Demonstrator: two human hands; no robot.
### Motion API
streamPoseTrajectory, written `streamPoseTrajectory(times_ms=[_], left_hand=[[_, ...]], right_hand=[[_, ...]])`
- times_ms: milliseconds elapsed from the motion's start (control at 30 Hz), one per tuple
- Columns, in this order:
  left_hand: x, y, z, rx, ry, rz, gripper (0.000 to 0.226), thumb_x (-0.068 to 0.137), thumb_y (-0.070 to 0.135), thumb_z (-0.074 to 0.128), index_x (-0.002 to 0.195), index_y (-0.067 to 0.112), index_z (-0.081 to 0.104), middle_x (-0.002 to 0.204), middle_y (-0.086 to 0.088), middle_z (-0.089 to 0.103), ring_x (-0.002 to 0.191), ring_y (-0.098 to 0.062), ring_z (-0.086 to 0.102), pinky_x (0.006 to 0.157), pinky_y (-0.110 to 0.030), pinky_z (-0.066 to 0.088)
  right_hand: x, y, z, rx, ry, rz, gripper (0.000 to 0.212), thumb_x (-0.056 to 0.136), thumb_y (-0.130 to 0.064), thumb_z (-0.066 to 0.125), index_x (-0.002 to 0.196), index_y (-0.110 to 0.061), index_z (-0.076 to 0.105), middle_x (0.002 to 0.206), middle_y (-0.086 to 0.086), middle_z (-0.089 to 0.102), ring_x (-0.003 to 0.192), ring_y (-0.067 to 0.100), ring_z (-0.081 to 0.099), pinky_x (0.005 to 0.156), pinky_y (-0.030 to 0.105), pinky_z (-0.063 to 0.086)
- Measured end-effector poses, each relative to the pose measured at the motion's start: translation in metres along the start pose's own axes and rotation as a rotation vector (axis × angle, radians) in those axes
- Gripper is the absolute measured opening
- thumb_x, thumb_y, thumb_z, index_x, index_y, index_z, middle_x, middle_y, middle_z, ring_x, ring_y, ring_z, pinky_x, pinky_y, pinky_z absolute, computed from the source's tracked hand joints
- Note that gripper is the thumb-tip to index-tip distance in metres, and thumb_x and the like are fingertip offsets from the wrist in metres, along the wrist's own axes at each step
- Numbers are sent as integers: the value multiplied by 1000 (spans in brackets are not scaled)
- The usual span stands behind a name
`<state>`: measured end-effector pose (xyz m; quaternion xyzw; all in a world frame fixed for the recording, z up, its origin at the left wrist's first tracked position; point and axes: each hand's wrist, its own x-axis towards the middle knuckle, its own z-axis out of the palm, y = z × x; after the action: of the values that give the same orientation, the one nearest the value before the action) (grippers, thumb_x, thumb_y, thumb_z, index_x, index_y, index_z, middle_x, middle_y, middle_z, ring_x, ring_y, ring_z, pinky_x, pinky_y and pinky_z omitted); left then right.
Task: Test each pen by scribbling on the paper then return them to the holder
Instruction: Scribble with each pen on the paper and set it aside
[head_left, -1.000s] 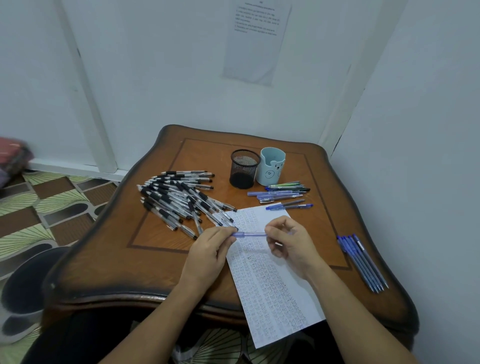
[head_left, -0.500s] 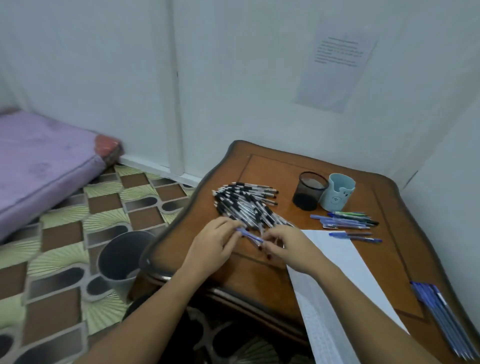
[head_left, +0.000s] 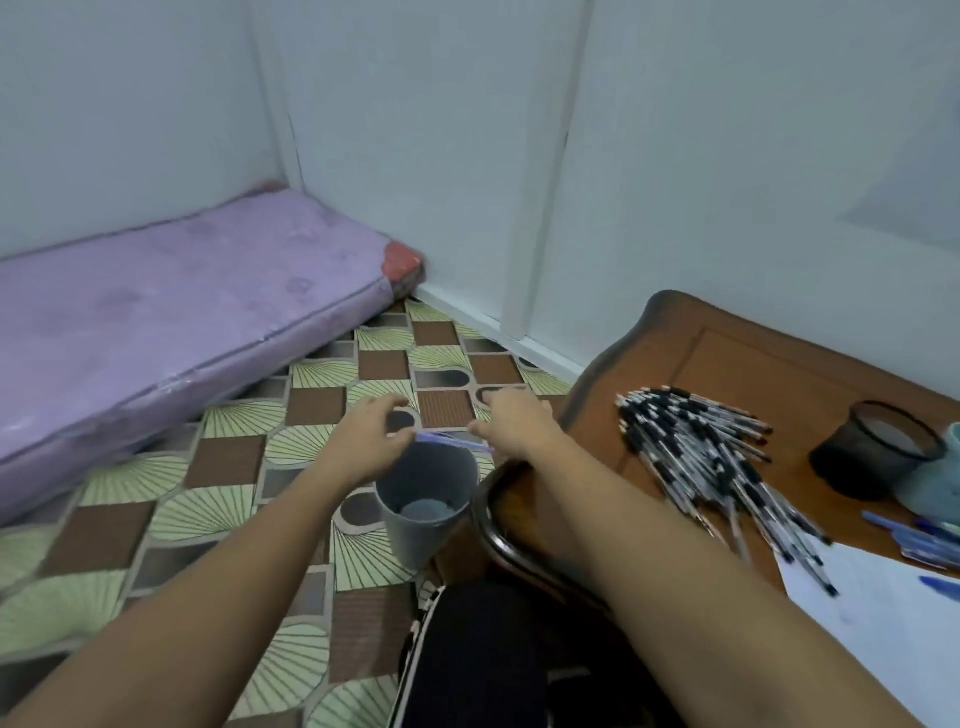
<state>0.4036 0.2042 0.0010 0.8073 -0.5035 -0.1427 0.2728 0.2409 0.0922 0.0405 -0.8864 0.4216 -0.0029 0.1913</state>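
Head view: at frame centre, the left hand and right hand each pinch one end of a blue pen, with the fingers clamped on it. The pen is held level directly above the open grey bin, which stands on the floor just beside the table corner. This position suggests the pen is judged faulty and is to be dropped, not returned. At right of frame, a pile of black pens lies on the table. The mesh holder stands to its right, touching a pale cup. The paper lies at lower right, with more blue pens near its upper edge.
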Motion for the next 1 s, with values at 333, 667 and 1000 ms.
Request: streamPoseTrajectory(times_ms=[333,667,1000], left_hand=[[7,70,14,-78,30,218,39,91,26,61,130,20,57,126,-4,54,105,-20,58,98,-38,45],[-35,252,121,-85,-194,563,39,92,30,59,131,25,55,127,1,52,111,-15,55,97,-29,43],[-114,335,212,-45,-497,754,42,94,36,57,135,28,51,135,7,47,117,-8,48,96,-22,40]], right_hand=[[-46,60,-26,77,140,-62,39,99,-36,55,136,-27,57,137,-3,58,130,21,46,112,49,32],[-205,241,-75,151,336,342,34,97,-35,59,127,-21,64,125,0,63,115,20,57,97,38,47],[-307,377,-54,86,445,690,40,95,-12,50,122,-34,68,128,0,66,115,28,59,95,44,51]])
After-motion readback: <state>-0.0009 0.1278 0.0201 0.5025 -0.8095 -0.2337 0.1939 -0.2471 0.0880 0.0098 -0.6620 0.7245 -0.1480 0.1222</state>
